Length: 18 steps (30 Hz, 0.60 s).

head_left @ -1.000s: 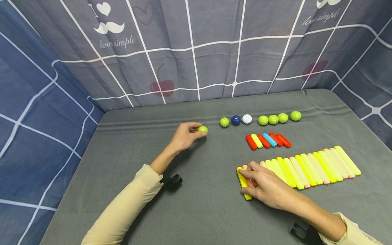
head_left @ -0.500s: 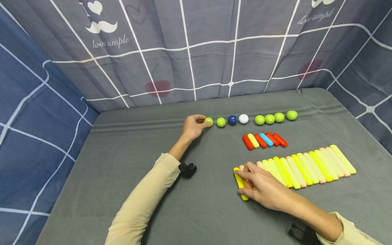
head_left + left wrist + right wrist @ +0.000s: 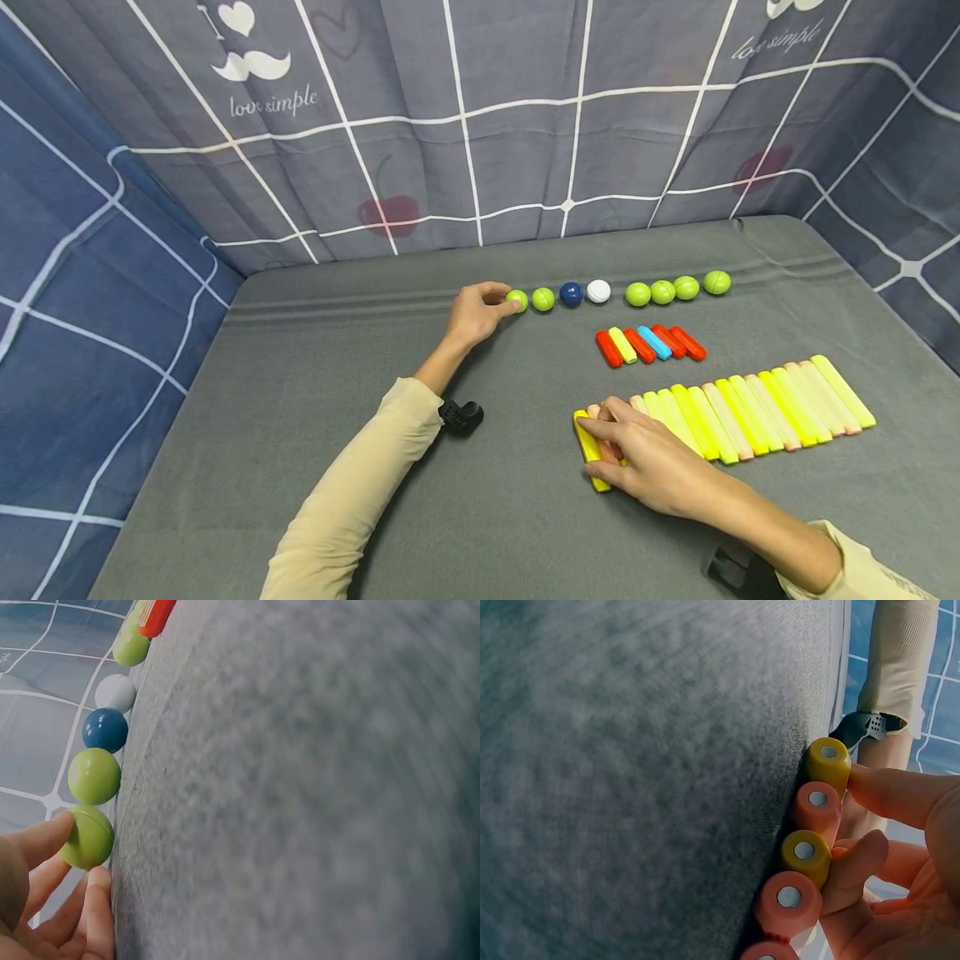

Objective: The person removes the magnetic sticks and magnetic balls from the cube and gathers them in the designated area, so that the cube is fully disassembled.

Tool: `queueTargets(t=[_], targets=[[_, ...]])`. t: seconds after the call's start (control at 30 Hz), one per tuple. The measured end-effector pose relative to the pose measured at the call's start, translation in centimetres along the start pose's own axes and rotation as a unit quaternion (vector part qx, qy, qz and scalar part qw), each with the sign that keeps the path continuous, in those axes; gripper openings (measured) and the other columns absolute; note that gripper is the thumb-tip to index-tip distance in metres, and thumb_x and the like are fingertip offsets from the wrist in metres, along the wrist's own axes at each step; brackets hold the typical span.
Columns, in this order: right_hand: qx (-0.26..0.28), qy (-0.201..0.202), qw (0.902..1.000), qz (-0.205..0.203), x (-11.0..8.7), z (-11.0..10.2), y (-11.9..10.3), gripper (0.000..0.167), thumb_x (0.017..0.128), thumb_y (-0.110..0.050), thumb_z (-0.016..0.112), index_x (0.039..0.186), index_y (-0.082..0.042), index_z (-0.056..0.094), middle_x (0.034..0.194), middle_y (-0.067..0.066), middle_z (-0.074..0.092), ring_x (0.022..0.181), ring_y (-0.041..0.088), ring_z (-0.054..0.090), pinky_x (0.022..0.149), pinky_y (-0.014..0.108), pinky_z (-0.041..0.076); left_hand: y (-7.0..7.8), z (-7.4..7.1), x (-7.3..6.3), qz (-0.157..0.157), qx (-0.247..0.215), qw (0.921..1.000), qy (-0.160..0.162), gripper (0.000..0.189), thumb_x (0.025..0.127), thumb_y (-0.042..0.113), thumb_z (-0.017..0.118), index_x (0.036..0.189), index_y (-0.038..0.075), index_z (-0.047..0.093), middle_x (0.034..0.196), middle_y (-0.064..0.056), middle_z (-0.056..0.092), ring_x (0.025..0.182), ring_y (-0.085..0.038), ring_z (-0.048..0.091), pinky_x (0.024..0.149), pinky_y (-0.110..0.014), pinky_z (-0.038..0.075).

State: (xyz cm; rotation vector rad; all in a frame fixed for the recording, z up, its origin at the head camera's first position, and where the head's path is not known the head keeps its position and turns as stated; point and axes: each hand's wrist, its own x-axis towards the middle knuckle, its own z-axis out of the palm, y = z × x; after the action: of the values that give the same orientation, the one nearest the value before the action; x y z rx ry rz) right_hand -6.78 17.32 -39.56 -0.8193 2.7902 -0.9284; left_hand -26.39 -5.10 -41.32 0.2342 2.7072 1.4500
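My left hand (image 3: 474, 315) pinches a green ball (image 3: 517, 301) at the left end of a row of balls. In the left wrist view, thumb and fingertips meet the held ball (image 3: 91, 836), which is beside a second green ball (image 3: 94, 776). Lower right, my right hand (image 3: 652, 457) holds the leftmost yellow magnetic rod (image 3: 588, 446) in a long row. The right wrist view has the thumb against the side of this yellow rod (image 3: 829, 766), with other fingers curled near neighbouring rods. Silver discs show on the rod ends. My palm hides part of the row.
Along the back lie a blue ball (image 3: 572, 293), a white ball (image 3: 598, 291) and several green balls (image 3: 663, 292). Short red, yellow and blue rods (image 3: 651, 343) form a row before them. Long yellow and pinkish rods (image 3: 750, 412) reach rightward. Checked cloth (image 3: 420, 167) encloses the grey table (image 3: 315, 375).
My left hand has carried the green ball right and back to the left end of the ball row. My right hand stays at the yellow rod; the head view has shifted slightly.
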Motion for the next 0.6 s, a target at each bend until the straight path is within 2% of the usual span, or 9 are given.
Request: queueTargets(t=[0.43, 0.6], targets=[[0.003, -0.002, 1.0000, -0.002, 0.08, 0.12, -0.09, 0.038, 0.084, -0.019, 0.081, 0.118, -0.007, 0.067, 0.086, -0.010, 0.043, 0.078, 0.006, 0.042, 0.061, 0.019, 0.040, 0.02, -0.01, -0.26, -0.002, 0.003, 1.0000, 0.000, 0.040, 0.089, 0.027, 0.076, 0.123, 0.009, 0.069, 0.114, -0.011, 0.070, 0.102, -0.025, 0.065, 0.081, -0.036, 0.055], [0.003, 0.008, 0.9999, 0.006, -0.04, 0.17, -0.06, 0.037, 0.084, -0.020, 0.081, 0.116, -0.010, 0.066, 0.083, -0.009, 0.042, 0.075, 0.006, 0.041, 0.059, 0.019, 0.039, -0.42, -0.25, -0.38, -0.003, -0.045, 0.9990, -0.009, 0.046, 0.089, 0.025, 0.076, 0.130, 0.006, 0.064, 0.117, -0.012, 0.067, 0.103, -0.025, 0.065, 0.079, -0.033, 0.056]])
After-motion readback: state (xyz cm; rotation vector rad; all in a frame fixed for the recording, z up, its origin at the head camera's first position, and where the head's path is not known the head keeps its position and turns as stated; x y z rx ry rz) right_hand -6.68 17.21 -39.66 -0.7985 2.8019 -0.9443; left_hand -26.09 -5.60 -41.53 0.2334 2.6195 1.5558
